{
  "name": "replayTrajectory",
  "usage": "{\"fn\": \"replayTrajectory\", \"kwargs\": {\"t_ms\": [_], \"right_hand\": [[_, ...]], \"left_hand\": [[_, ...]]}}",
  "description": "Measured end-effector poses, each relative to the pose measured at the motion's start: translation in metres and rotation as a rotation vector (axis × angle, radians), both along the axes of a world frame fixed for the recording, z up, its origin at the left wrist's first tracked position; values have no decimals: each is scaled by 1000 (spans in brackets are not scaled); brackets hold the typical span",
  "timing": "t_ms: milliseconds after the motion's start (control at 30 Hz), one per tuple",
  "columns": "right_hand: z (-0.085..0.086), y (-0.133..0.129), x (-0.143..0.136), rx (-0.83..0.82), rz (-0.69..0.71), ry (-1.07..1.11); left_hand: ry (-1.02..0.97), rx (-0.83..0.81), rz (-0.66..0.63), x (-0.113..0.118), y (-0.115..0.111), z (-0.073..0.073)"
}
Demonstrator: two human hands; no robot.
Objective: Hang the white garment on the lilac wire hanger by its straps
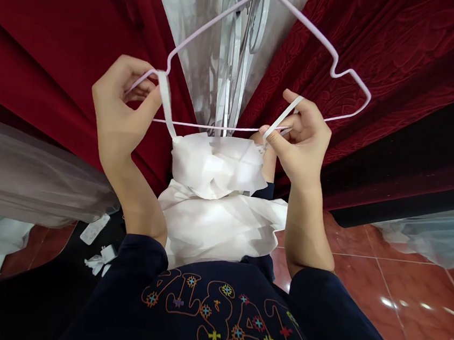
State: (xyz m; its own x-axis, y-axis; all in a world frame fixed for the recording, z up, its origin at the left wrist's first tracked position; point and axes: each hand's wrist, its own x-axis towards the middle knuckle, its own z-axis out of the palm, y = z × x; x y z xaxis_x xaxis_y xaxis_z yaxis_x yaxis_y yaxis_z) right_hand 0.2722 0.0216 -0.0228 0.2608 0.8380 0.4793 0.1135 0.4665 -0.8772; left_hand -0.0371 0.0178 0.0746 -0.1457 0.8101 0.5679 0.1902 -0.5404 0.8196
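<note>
A pale lilac clothes hanger (215,26) is held up in front of me, its bottom bar (215,127) crossing above a white ruffled garment (219,166). My left hand (124,105) is closed round the hanger's left shoulder. One white strap (166,104) of the garment is looped over that shoulder, beside my thumb. My right hand (306,135) pinches the other strap (283,116), which is stretched over its fingertips near the bar. The hanger's right shoulder (359,92) is bare. The garment's lower layers (221,226) drape over my lap.
Dark red curtains (64,23) spread on both sides, with white metalwork (233,57) between them. A white charger (108,254) and a pale flat object (95,228) lie at the lower left. Reddish floor tiles (400,296) show at right. Behind my right hand is bare skin (269,163), partly hidden.
</note>
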Motion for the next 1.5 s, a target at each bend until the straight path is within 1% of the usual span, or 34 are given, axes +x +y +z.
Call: {"fn": "replayTrajectory", "kwargs": {"t_ms": [67, 100, 167, 200, 233, 267, 300, 333, 367, 400, 433, 500, 567, 633, 733, 767, 800, 867, 933, 1000, 1067, 1100, 1133, 1200, 1267, 1333, 1400, 1433, 1500], "right_hand": [[0, -3, -1, -3, 4, 0], [0, -4, -1, 1, 3, -9], [0, -4, 1, 16, -6, -25], [0, -4, 1, 23, -10, -29], [-1, -4, 2, 27, -12, -29], [-2, -4, 1, 26, -8, -27], [-4, -4, 1, 22, 3, -25], [-5, -4, -1, 15, 20, -26], [-5, -5, -2, 7, 39, -31], [-6, -6, -4, 0, 57, -37], [-6, -8, -6, -5, 70, -44], [-4, -13, -9, 3, 62, -50], [-2, -15, -6, 65, -13, -11], [-3, -12, 6, 190, -176, 91], [-11, 3, 40, 412, -489, 269], [-14, 10, 54, 445, -546, 298], [-17, 16, 67, 451, -564, 320], [-18, 27, 87, 454, -558, 357], [-11, 32, 96, 433, -489, 331], [4, 30, 92, 373, -349, 220], [24, 24, 80, 298, -196, 61], [35, 21, 74, 276, -147, -12], [46, 17, 68, 272, -134, -62], [62, 13, 60, 261, -155, -128], [70, 10, 57, 233, -187, -153], [70, 9, 57, 202, -195, -172], [66, 6, 57, 244, -198, -199], [64, 4, 57, 300, -221, -221], [57, -1, 53, 471, -318, -250]], "left_hand": [[83, -49, -32, 3, 4, 9], [120, -37, -47, 4, 5, 10], [107, 46, -40, 4, 6, 4], [33, 100, -13, 4, 6, -4], [-90, 152, 22, 5, 6, -13], [-236, 157, 39, 6, 6, -25], [-419, 149, 42, 8, 6, -37], [-580, 78, -4, 10, 6, -48], [-698, 3, -64, 14, 6, -59], [-773, -33, -114, 18, 5, -68], [-833, -20, -145, 22, 4, -75], [-874, 47, -183, 30, 2, -82], [-853, 97, -197, 34, 0, -83], [-814, 74, -198, 33, 0, -82], [-788, 37, -185, 27, 0, -82], [-788, 42, -187, 26, 0, -83], [-791, 50, -196, 24, 0, -83], [-803, 65, -217, 23, 0, -84], [-821, 57, -220, 23, 0, -83], [-832, 20, -189, 26, -2, -80], [-833, -16, -150, 29, -3, -78], [-834, -26, -138, 31, -5, -76], [-841, -31, -136, 33, -6, -75], [-862, -41, -162, 36, -8, -73], [-885, -47, -173, 38, -10, -73], [-891, -59, -162, 38, -10, -73], [-891, -76, -143, 37, -10, -73], [-890, -88, -141, 36, -9, -74], [-890, -87, -141, 35, -8, -76]]}}
